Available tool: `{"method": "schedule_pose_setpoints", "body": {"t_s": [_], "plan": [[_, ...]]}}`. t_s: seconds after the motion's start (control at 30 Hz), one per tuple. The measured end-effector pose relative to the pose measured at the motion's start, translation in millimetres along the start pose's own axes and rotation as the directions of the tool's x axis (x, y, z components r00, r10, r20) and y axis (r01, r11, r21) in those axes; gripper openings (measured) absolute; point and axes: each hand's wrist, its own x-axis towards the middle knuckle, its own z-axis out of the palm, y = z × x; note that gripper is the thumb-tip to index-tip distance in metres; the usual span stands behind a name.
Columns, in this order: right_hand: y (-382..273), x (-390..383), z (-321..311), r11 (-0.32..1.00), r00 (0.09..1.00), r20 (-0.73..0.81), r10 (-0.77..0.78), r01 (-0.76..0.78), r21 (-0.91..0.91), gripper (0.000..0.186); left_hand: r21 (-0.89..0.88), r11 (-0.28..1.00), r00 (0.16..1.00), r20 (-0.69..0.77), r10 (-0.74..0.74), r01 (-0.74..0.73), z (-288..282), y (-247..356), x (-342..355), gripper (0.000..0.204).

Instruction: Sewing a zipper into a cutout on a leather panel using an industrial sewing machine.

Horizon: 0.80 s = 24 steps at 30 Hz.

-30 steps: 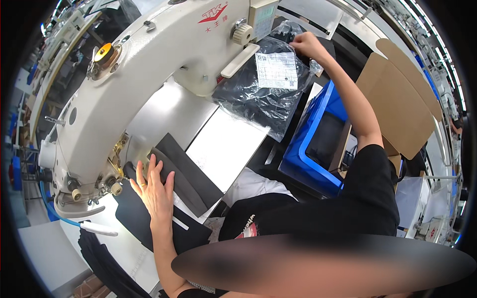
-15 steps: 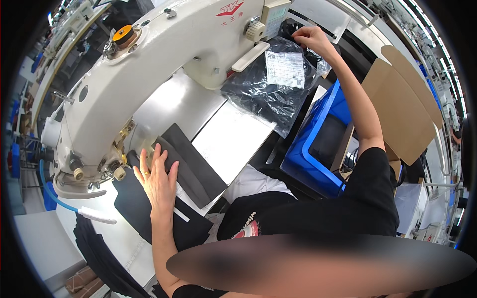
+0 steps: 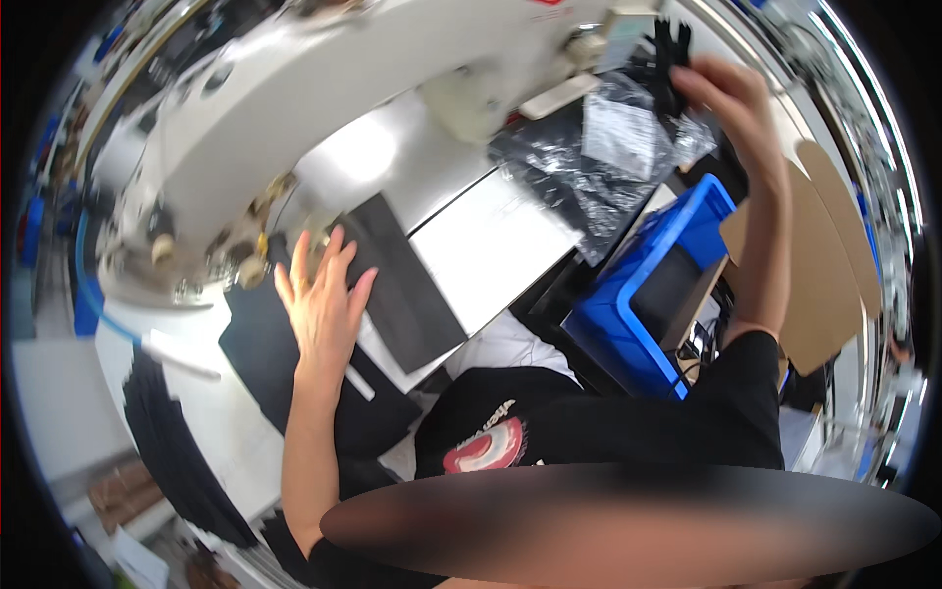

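The left hand (image 3: 325, 316) is positioned palm down at the front of the sewing machine (image 3: 280, 128), with fingers spread wide and the thumb set apart. It lies over the black cloth (image 3: 257, 344), its fingertips near the needle area and its thumb just beside the dark grey cloth (image 3: 420, 304). The dark grey cloth lies flat on the white table (image 3: 505, 257), partly beside the metal plate (image 3: 365, 147) of the machine. A narrow white strip (image 3: 360, 381) lies on the black cloth, to the right of the left wrist. The right hand (image 3: 734, 96) is raised at the far right of the machine, thumb and fingers narrowed on a bunch of black strips (image 3: 671, 61); motion blur hides the exact grip. The black strips stand upright above the far end of the clear plastic bag (image 3: 549, 162), which contains dark material and bears a white label (image 3: 618, 137). The blue bin (image 3: 618, 329) is located below the right forearm, with the cardboard box (image 3: 819, 294) adjoining on its right. The white nozzle (image 3: 182, 356) of a blue hose is situated left of the black cloth.
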Motion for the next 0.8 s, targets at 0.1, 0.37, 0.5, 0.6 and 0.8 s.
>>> {"method": "schedule_pose_setpoints", "body": {"t_s": [0.1, 0.37, 0.5, 0.6, 0.8], "plan": [[-65, -17, 58, 0.906, 0.876, 0.482, 0.008, -0.211, 0.368, 0.019, 0.020, 1.000, 1.000, -0.004, 0.020, -0.020, -1, -3, -2, 0.039], [-68, 34, 264, 0.944, 0.793, 0.606, -0.068, -0.145, 0.296, 0.034, 0.101, 0.988, 0.984, -0.120, 0.131, -0.120, 1, -6, -3, 0.033], [-79, 39, 289, 0.997, 0.827, 0.558, -0.072, 0.077, 0.016, 0.036, -0.010, 0.997, 0.993, -0.088, 0.081, -0.083, -2, -5, -2, 0.034], [-82, 30, 286, 0.997, 0.809, 0.582, -0.081, 0.056, 0.061, 0.032, -0.134, 0.991, 0.998, -0.068, 0.003, -0.012, -4, -4, -3, 0.033], [-45, 21, 285, 0.916, 0.900, 0.240, -0.364, 0.299, 0.267, 0.013, 0.024, 0.997, 0.983, -0.168, 0.079, -0.076, -5, 1, -6, 0.036]]}}
